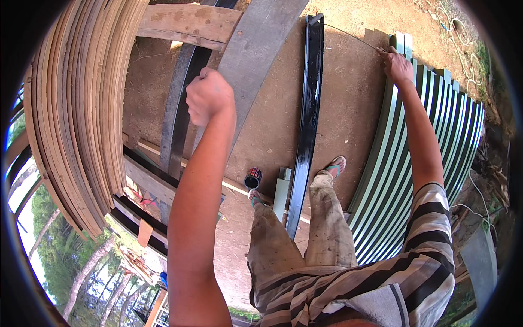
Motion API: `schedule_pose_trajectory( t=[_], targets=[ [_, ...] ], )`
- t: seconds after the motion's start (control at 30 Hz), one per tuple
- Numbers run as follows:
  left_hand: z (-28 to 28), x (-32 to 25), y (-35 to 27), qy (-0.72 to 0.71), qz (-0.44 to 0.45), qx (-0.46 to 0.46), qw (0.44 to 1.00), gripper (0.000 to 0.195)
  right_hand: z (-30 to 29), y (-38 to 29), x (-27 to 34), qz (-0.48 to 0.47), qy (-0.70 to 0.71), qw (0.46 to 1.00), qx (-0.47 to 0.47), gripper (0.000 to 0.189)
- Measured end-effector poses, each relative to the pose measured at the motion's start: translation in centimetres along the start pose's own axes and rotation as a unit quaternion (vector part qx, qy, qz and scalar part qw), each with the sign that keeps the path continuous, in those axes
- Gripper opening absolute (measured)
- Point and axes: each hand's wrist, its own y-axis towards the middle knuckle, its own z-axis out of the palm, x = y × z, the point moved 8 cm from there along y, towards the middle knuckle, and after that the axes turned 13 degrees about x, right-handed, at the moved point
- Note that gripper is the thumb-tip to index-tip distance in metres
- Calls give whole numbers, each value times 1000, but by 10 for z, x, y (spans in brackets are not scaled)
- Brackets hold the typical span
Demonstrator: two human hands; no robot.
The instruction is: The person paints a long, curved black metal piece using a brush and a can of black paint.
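My right hand (pixel 397 66) grips the thin wire handle (pixel 351 34) of a small paint roller at the upper right. The roller head (pixel 315 19) rests at the far end of a long steel channel (pixel 312 110). Glossy black paint coats much of that channel, which lies on the ground and runs between my feet. My left hand (pixel 211 97) is closed in a fist, with nothing visible in it, above a wide grey board (pixel 261 45). Beside my left foot stands an open paint can (pixel 253 178), its inside dark.
Several pale green metal profiles (pixel 408 163) lie stacked at right. A tall stack of wooden boards (pixel 90 102) fills the left, near a wooden crosspiece (pixel 192 24) and dark steel beams (pixel 179 114). A short pale profile (pixel 282 196) lies beside the channel. Hoses (pixel 470 53) trail at upper right.
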Motion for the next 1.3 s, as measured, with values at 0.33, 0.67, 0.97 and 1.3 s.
schedule_pose_trajectory(
  t=[0.33, 0.67, 0.97, 1.3],
  targets=[
    [-4, -2, 0, 16, -11, -34, 999, 47, -16, -28, -4, -49, -76, 995, 32, 62],
    [-3, -6, -1, 3, -13, -9, 1000, 48, -31, -59, -22, -75, -71, 994, 19, 60],
    [-8, 9, 7, 14, -31, 18, 999, 44, -86, 14, -20, -91, -117, 987, 65, 46],
    [12, 1, 17, 39, -36, -4, 999, 39, -107, 162, -76, -187, -125, 971, 82, 63]
  ],
)
